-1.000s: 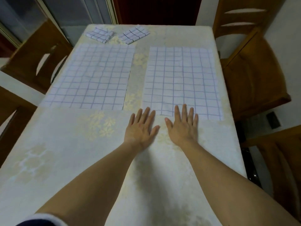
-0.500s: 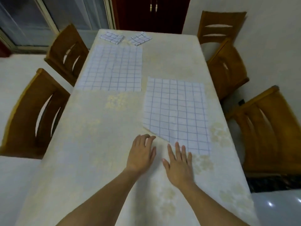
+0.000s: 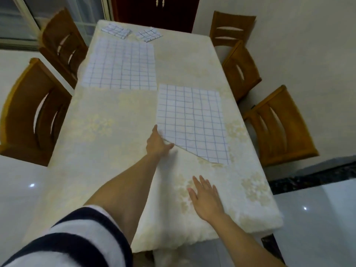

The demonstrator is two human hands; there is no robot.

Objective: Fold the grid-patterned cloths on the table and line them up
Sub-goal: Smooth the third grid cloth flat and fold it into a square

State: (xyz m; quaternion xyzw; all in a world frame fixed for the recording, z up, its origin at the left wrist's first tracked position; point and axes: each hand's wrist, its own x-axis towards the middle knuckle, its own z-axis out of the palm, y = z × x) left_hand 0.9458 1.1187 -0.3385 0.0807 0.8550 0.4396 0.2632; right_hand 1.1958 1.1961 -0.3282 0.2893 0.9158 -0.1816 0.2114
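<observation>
Inspecting the counter (image 3: 115, 170), we find the left hand (image 3: 157, 144) pinching the near-left corner of the near cloth (image 3: 192, 122), evidently to start its fold, the right hand (image 3: 206, 199) spread flat and empty just short of it, and the folded cloths (image 3: 116, 30) lined up at the far end.

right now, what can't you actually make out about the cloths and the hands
1. Head view, left hand covers the near cloth's near-left corner: pinching or pressing, unclear.
2. Head view, that corner's flap: tucked under or lifted, hidden by the cloth itself.
3. Head view, far folded cloths: too small to count layers.
4. Head view, right hand blurred: touching the table or hovering, unclear.
</observation>
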